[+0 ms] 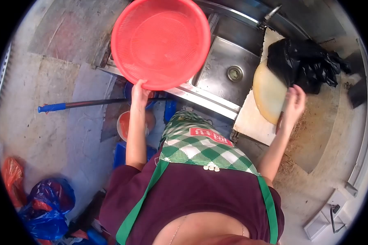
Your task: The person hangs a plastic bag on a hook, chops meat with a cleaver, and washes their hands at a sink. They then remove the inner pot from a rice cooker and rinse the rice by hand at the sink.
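Observation:
My left hand [140, 93] grips the near rim of a large red plastic colander [161, 43], thumb on top and fingers hidden below. The colander is held over the left part of the steel sink counter. My right hand [295, 107] hovers at the right edge of a round pale cutting board [270, 94], fingers loosely apart and slightly blurred. Just beyond its fingertips lies a crumpled black plastic bag [300, 61], overlapping the board. Beside the right wrist shows a narrow brown object [279, 123], partly hidden by the arm.
A steel sink basin [221, 67] with a drain sits between colander and board. The round board lies on a white slab [251, 118]. Below left are a blue-handled pole [75, 105] and a bucket [124, 125]. Filled plastic bags [49, 204] lie on the floor, lower left.

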The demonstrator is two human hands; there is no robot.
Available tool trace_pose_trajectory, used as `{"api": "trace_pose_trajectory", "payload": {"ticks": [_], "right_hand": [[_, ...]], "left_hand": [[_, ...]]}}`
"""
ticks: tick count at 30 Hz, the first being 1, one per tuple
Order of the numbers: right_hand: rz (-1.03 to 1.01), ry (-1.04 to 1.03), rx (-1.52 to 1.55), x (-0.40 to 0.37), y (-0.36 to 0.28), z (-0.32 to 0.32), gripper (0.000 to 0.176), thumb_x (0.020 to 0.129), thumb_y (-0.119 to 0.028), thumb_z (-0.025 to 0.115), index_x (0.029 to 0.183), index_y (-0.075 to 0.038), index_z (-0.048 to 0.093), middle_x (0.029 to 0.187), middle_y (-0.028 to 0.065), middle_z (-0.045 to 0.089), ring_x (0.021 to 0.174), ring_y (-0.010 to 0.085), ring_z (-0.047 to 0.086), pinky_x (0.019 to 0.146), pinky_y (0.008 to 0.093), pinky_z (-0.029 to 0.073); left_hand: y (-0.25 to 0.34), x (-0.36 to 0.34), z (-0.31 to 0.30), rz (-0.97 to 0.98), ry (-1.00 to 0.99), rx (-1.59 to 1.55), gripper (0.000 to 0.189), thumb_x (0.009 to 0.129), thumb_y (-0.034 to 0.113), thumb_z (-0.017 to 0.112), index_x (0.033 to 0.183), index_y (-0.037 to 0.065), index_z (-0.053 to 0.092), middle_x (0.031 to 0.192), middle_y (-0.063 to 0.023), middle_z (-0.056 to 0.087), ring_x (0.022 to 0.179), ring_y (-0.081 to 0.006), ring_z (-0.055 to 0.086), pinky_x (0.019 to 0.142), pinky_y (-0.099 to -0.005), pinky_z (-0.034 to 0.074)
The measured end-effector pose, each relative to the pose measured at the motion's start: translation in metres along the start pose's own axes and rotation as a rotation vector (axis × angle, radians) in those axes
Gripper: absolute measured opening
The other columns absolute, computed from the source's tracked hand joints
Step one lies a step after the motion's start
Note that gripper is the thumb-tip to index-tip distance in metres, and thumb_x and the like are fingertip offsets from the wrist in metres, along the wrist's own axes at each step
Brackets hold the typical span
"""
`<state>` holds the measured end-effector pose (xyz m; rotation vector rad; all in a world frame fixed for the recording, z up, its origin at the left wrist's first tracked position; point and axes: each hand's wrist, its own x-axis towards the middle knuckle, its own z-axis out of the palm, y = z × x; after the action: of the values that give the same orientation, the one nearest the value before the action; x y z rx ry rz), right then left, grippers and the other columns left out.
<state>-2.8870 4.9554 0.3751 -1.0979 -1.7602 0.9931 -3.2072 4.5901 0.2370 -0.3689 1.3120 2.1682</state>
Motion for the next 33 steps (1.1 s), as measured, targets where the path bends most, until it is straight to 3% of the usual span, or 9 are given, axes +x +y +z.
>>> {"api": "trace_pose_trajectory", "payload": {"ticks": [5, 7, 14, 17, 26, 28, 30, 32, 33], "right_hand": [[0.083, -0.273, 0.107, -0.024, 0.033, 0.030, 0.025, 0.086, -0.016, 0.052, 0.106, -0.001, 0.053, 0.084, 0.0047, 0.056, 0.068, 0.0110, 0.054, 0.060, 0.0218, 0.043], [0.110, -0.292, 0.072, -0.030, 0.045, 0.029, 0.025, 0.085, -0.014, 0.052, 0.106, 0.000, 0.053, 0.082, 0.0054, 0.056, 0.066, 0.0116, 0.055, 0.059, 0.0222, 0.043], [0.233, -0.240, -0.001, -0.055, 0.073, 0.001, 0.025, 0.084, -0.014, 0.051, 0.103, 0.001, 0.054, 0.078, 0.0049, 0.057, 0.064, 0.0102, 0.054, 0.057, 0.0222, 0.042], [0.271, -0.207, -0.038, -0.069, 0.080, -0.008, 0.024, 0.084, -0.013, 0.051, 0.102, 0.001, 0.054, 0.075, 0.0042, 0.056, 0.061, 0.0092, 0.052, 0.054, 0.0216, 0.041], [0.500, -0.285, 0.121, -0.064, 0.120, 0.015, 0.023, 0.084, -0.012, 0.048, 0.104, -0.003, 0.051, 0.079, 0.0038, 0.054, 0.060, 0.0089, 0.049, 0.052, 0.0204, 0.040], [0.534, -0.287, 0.205, -0.040, 0.129, 0.034, 0.027, 0.084, -0.012, 0.047, 0.109, -0.002, 0.047, 0.080, 0.0046, 0.054, 0.063, 0.0107, 0.052, 0.054, 0.0219, 0.043], [0.642, -0.235, 0.385, -0.005, 0.138, 0.049, 0.032, 0.085, -0.012, 0.045, 0.114, 0.000, 0.041, 0.095, 0.0132, 0.054, 0.080, 0.0198, 0.057, 0.066, 0.0292, 0.049], [0.871, -0.178, 0.838, 0.035, 0.155, 0.060, 0.037, 0.084, -0.011, 0.045, 0.115, 0.006, 0.036, 0.113, 0.0227, 0.046, 0.100, 0.0314, 0.052, 0.081, 0.0387, 0.047], [0.867, -0.140, 0.897, 0.053, 0.171, 0.067, 0.037, 0.083, -0.010, 0.044, 0.114, 0.008, 0.034, 0.116, 0.0254, 0.042, 0.103, 0.0346, 0.049, 0.084, 0.0416, 0.045]], "left_hand": [[-0.043, 0.009, 0.035, -0.093, -0.138, 0.105, 0.036, 0.073, 0.009, 0.053, 0.107, -0.003, 0.049, 0.097, -0.0112, 0.059, 0.082, -0.0196, 0.061, 0.066, -0.0297, 0.051], [-0.040, -0.009, 0.084, -0.060, -0.129, 0.278, 0.035, 0.073, 0.010, 0.053, 0.106, -0.003, 0.050, 0.096, -0.0110, 0.060, 0.082, -0.0197, 0.060, 0.066, -0.0299, 0.051], [-0.083, 0.050, 0.143, -0.121, -0.250, 0.414, 0.031, 0.073, 0.009, 0.053, 0.102, -0.001, 0.050, 0.090, -0.0107, 0.059, 0.080, -0.0195, 0.060, 0.063, -0.0284, 0.050], [-0.072, 0.036, 0.172, -0.148, -0.224, 0.497, 0.032, 0.074, 0.009, 0.052, 0.103, -0.001, 0.049, 0.092, -0.0118, 0.059, 0.081, -0.0206, 0.060, 0.063, -0.0296, 0.050], [-0.091, 0.057, 0.166, -0.232, -0.226, 0.459, 0.031, 0.074, 0.011, 0.053, 0.103, 0.001, 0.049, 0.095, -0.0106, 0.059, 0.082, -0.0201, 0.060, 0.066, -0.0325, 0.050], [-0.096, 0.062, 0.169, -0.239, -0.233, 0.454, 0.031, 0.074, 0.012, 0.053, 0.103, 0.001, 0.049, 0.095, -0.0103, 0.059, 0.081, -0.0195, 0.060, 0.066, -0.0320, 0.050], [-0.097, 0.060, 0.171, -0.237, -0.241, 0.471, 0.031, 0.075, 0.013, 0.053, 0.103, 0.002, 0.049, 0.094, -0.0101, 0.059, 0.079, -0.0190, 0.061, 0.065, -0.0312, 0.050], [-0.099, 0.058, 0.173, -0.216, -0.228, 0.497, 0.031, 0.075, 0.014, 0.053, 0.103, 0.002, 0.049, 0.094, -0.0097, 0.059, 0.077, -0.0184, 0.061, 0.064, -0.0305, 0.050], [-0.099, 0.056, 0.174, -0.204, -0.222, 0.508, 0.031, 0.075, 0.014, 0.054, 0.103, 0.002, 0.049, 0.094, -0.0095, 0.059, 0.076, -0.0181, 0.060, 0.064, -0.0302, 0.050]]}}
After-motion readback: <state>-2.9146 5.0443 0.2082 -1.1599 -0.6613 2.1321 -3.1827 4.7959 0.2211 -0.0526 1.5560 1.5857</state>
